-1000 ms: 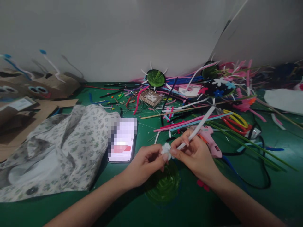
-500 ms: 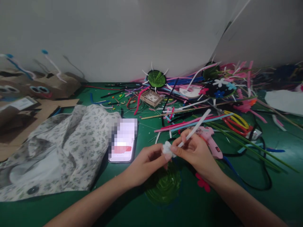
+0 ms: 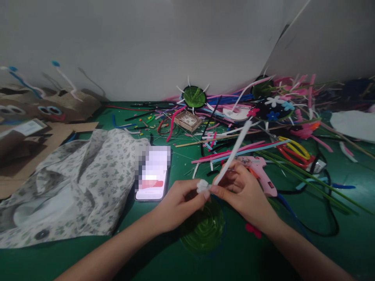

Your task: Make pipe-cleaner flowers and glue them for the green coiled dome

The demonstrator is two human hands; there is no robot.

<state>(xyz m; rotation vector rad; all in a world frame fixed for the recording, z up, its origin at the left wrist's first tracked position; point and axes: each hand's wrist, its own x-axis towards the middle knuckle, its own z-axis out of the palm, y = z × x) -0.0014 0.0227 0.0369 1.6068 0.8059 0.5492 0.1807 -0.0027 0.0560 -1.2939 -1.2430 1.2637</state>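
My left hand [image 3: 183, 203] pinches a small white bunched coil [image 3: 202, 186], which looks like pipe cleaner bent into loops. A straight white pipe cleaner length [image 3: 233, 152] rises to the upper right from between the fingers of my right hand [image 3: 240, 189], closed on it close to the coil. The two hands almost meet at the fingertips. Below them lies a round green coiled disc [image 3: 202, 228] on the table, partly covered by my left hand. A red felt flower [image 3: 253, 230] shows beside my right wrist.
A pink glue gun [image 3: 265, 179] and orange-and-yellow-handled pliers [image 3: 295, 150] lie right of my hands. Loose pipe cleaners [image 3: 237, 151] and decorated round pieces [image 3: 193, 96] crowd the back. To the left are a phone [image 3: 154, 175], patterned cloth [image 3: 88, 175] and brown paper figures [image 3: 67, 109].
The free white pipe cleaner has swung more upright and shows a longer length. The white coil has shifted slightly left and turned in my fingers.
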